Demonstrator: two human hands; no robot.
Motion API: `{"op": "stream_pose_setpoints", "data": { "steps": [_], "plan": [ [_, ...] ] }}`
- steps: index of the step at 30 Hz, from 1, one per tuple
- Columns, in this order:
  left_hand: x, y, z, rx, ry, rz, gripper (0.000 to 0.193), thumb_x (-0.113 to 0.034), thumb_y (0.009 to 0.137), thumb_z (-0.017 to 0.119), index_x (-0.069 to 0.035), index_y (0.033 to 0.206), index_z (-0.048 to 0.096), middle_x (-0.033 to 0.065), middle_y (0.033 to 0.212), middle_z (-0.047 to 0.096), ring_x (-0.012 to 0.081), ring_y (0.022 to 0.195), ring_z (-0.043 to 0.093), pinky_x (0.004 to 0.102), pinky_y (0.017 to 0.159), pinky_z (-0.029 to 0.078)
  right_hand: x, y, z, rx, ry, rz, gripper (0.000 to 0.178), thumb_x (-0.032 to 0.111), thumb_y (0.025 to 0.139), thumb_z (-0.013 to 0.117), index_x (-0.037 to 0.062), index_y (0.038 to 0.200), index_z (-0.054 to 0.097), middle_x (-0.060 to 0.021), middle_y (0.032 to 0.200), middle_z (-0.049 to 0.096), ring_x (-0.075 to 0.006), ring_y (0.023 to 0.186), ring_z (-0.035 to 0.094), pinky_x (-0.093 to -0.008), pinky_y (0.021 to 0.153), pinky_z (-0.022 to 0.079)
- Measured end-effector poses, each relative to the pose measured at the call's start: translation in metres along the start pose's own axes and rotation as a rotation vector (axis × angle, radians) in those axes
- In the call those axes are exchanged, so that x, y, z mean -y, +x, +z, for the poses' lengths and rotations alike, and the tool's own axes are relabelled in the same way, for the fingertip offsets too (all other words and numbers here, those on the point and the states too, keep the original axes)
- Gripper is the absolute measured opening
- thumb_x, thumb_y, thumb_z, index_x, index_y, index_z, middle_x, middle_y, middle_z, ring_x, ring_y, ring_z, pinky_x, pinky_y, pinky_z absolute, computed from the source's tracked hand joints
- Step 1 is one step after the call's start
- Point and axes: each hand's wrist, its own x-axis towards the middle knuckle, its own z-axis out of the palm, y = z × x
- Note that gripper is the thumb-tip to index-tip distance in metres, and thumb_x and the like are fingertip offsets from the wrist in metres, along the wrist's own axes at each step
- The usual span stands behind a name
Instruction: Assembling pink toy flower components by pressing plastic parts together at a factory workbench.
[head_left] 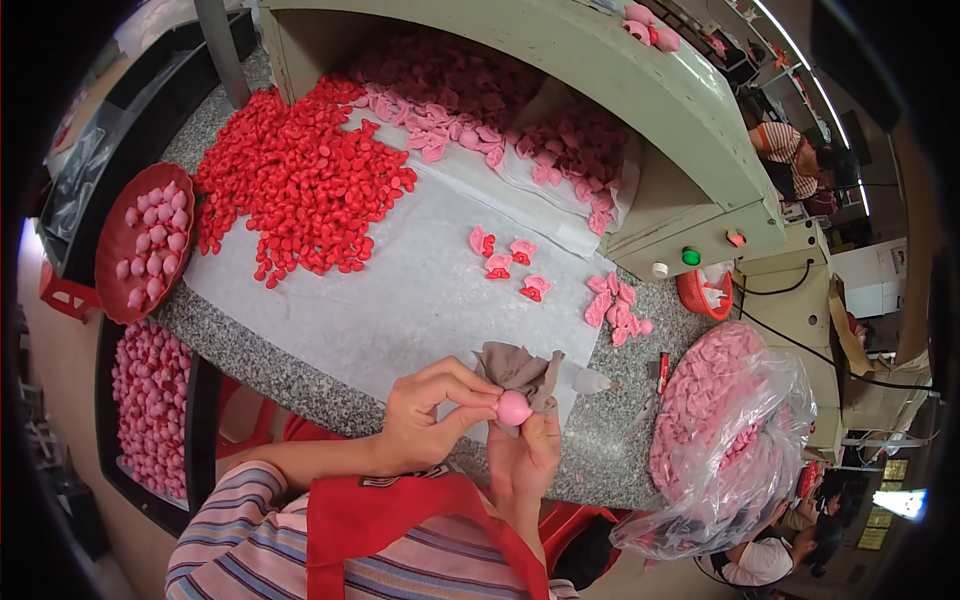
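Observation:
Above the near edge of the worktop, both my hands are together at a small round pink piece [514,408]. My left hand [432,405] comes from the left, thumb and forefinger pinched at the piece's left side. My right hand [525,455] is below, its thumb against the piece; a crumpled grey-brown cloth [518,368] stands up out of its grip, and its other fingers are mostly hidden. Beside the cloth lies a small whitish nozzle bottle [592,381]. Several pink-and-red pieces [498,265] lie on the white sheet [400,320] beyond my hands.
A heap of red pieces [300,180] covers the sheet's far left. Pink petal-like parts [450,135] fill the pale metal housing [690,130]. Left are a red dish [118,270] and black crate [203,410]; right, a plastic bag of pink parts [720,430] and a red basket [690,295].

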Motion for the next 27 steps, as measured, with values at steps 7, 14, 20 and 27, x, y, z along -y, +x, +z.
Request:
{"op": "stream_pose_setpoints", "data": {
  "steps": [7, 14, 20, 27],
  "plan": [
    [-0.013, 0.005, 0.006, 0.027, 0.006, -0.061, 0.030, 0.006, 0.067, 0.067, 0.002, 0.095, 0.058, 0.0158, 0.096, 0.057, 0.0221, 0.088, 0.058, 0.0288, 0.075, 0.048, -0.003, -0.002, 0.005, -0.103, -0.109, -0.115, 0.015, 0.002, 0.082, 0.052, -0.0041, 0.095, 0.053, -0.0083, 0.100, 0.049, -0.0181, 0.098, 0.048, -0.0323, 0.091, 0.034],
    [-0.012, 0.007, -0.003, 0.091, 0.127, -0.042, 0.032, -0.002, 0.064, 0.071, -0.002, 0.095, 0.064, 0.0112, 0.101, 0.058, 0.0200, 0.087, 0.059, 0.0275, 0.073, 0.048, 0.001, -0.002, 0.014, -0.081, -0.071, -0.102, 0.016, 0.002, 0.084, 0.048, -0.0075, 0.097, 0.051, -0.0121, 0.107, 0.048, -0.0187, 0.100, 0.047, -0.0321, 0.090, 0.034],
    [-0.013, 0.004, -0.001, 0.080, 0.049, -0.049, 0.037, 0.007, 0.059, 0.071, 0.001, 0.095, 0.063, 0.0143, 0.101, 0.055, 0.0218, 0.093, 0.054, 0.0313, 0.081, 0.044, 0.003, -0.004, 0.011, -0.030, -0.056, -0.117, 0.019, 0.002, 0.085, 0.047, -0.0084, 0.100, 0.051, -0.0131, 0.114, 0.045, -0.0184, 0.101, 0.046, -0.0316, 0.092, 0.033],
    [-0.011, 0.003, -0.001, 0.093, 0.020, -0.046, 0.038, 0.008, 0.058, 0.071, 0.001, 0.095, 0.063, 0.0140, 0.100, 0.053, 0.0216, 0.093, 0.053, 0.0317, 0.082, 0.043, 0.004, -0.004, 0.013, -0.011, -0.075, -0.125, 0.021, 0.003, 0.085, 0.047, -0.0097, 0.102, 0.050, -0.0137, 0.114, 0.046, -0.0193, 0.103, 0.046, -0.0319, 0.092, 0.032]
  ]
}}
